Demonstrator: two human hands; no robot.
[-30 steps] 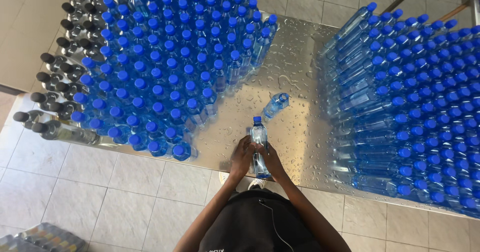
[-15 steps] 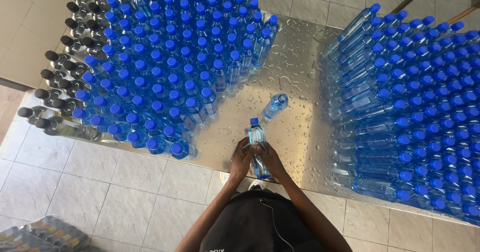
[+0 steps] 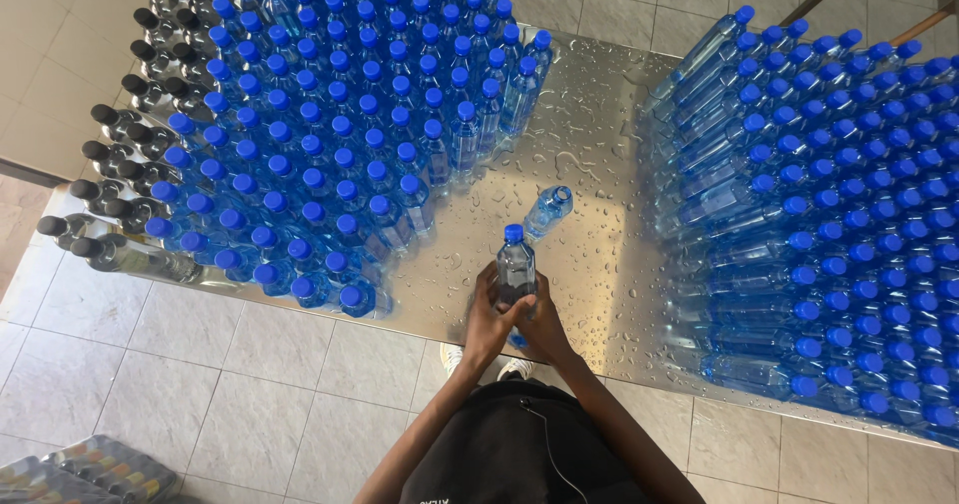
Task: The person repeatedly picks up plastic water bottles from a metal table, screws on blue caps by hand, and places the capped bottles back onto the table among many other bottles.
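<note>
Centrally, blue-capped bottle [image 3: 515, 264] between hands [image 3: 489, 319]

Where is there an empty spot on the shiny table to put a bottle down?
The bare strip of the wet metal table runs between the left block of blue-capped bottles and the right block. Only one loose bottle stands there, beyond the bottle both hands hold. Both blocks are packed tight.

Wet steel table [image 3: 599, 114] — blue-capped bottles [image 3: 340, 144], black-capped [image 3: 130, 134]; floor pack [image 3: 90, 469], maybe cans.
</note>
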